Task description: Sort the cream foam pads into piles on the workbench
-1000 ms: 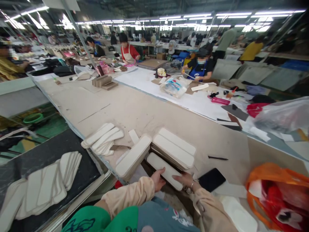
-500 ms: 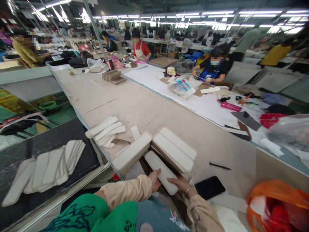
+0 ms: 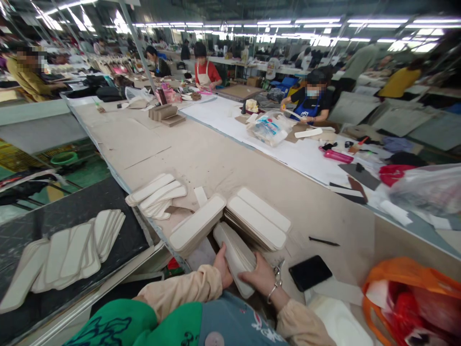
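Note:
Between my hands, near the table's front edge, is a small stack of long white pieces with rounded ends, tilted so its layered edges show. My left hand grips its left side, thumb along the edge. From the right, my right hand closes round the stack's near half. Just beyond lie a taller double stack of the same pieces on the right and another stack on the left. Further left is a fanned pile of similar pieces. The undersides of the held pieces are hidden.
More fanned white pieces lie on a black-covered surface at left. Right of my hand are a black phone, a dark pen-like tool and an orange bag. A co-worker in a blue apron sits across the table.
The held stack has tipped onto its side, so its layers show now instead of the flat top. My right hand has moved up round its right side.

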A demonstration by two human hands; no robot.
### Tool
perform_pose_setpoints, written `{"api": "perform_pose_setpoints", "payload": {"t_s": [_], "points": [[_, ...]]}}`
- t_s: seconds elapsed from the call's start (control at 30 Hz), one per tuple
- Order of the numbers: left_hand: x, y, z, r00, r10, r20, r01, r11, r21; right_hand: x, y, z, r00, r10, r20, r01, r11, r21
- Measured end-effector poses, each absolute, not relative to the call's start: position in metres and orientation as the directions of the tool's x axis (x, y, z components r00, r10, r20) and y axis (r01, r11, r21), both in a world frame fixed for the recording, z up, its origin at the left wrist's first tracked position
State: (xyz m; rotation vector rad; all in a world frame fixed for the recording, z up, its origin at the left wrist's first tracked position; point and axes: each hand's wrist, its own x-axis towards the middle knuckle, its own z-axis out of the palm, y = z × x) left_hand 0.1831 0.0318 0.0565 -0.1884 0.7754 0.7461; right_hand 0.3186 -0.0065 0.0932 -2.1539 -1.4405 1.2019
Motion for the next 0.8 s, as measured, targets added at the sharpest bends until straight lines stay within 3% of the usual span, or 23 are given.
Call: {"api": "perform_pose_setpoints", "payload": {"t_s": [0.3,0.63,0.8], "points": [[0.161,0.014,0.079,0.69,0.48,-0.542,-0.553,0.833,0.035,0.296,-0.046,0.139,0.176,0.936,-0.304,0.775,-0.322,-0.543],[0.141,-0.008,0.138,0.758,0.494,-0.426,-0.485,0.863,0.138,0.287,-0.095,0.163,0.181,0.978,-0.107,0.8,-0.209,-0.563],[0.141,0.002,0.163,0.618,0.636,-0.462,-0.585,0.765,0.271,0.277,-0.097,0.185,0.186,0.976,0.111,0.814,-0.09,-0.574]]}}
